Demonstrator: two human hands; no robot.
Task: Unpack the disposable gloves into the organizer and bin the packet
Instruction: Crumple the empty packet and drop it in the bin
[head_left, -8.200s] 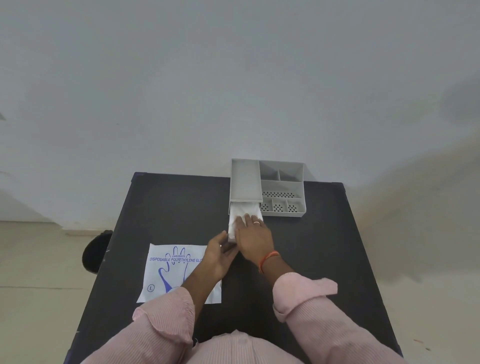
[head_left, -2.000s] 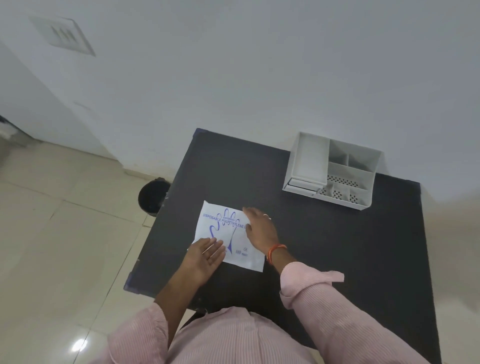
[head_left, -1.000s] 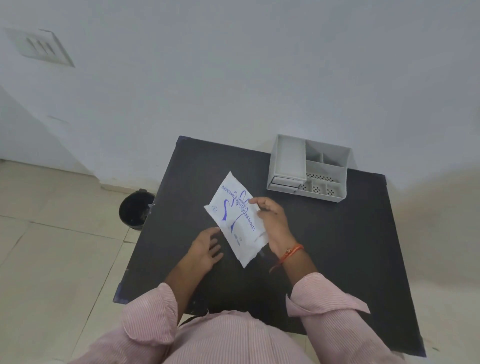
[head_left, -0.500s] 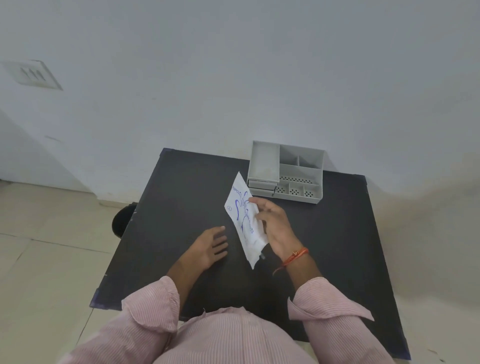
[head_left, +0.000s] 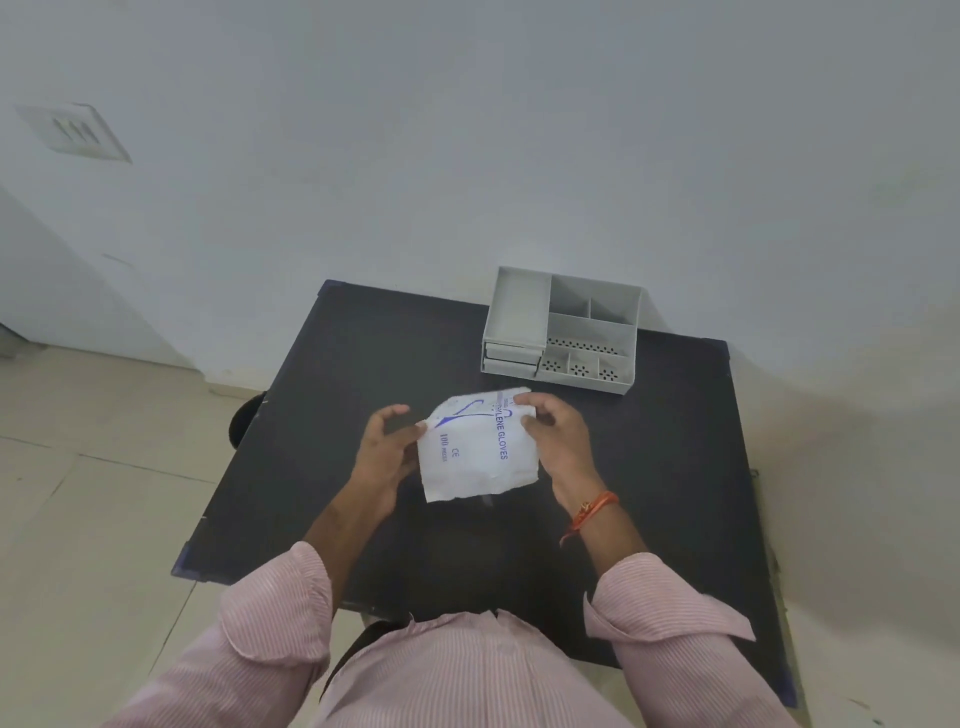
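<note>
The white glove packet (head_left: 478, 452) with blue print is lifted off the black table (head_left: 649, 493), folded over at its top. My left hand (head_left: 387, 447) pinches its left edge. My right hand (head_left: 558, 439) grips its upper right corner. The grey organizer (head_left: 563, 330) stands at the table's far edge, its two small drawers on the left pushed in. No gloves show from here.
A black bin (head_left: 244, 421) sits on the tiled floor just past the table's left edge, mostly hidden by it. A white wall rises right behind the table. My pink-sleeved arms and lap fill the near edge.
My right hand lifted the packet off the table and brought it to the middle. My left hand came off the table and took its left edge. The packet's top is folded over.
</note>
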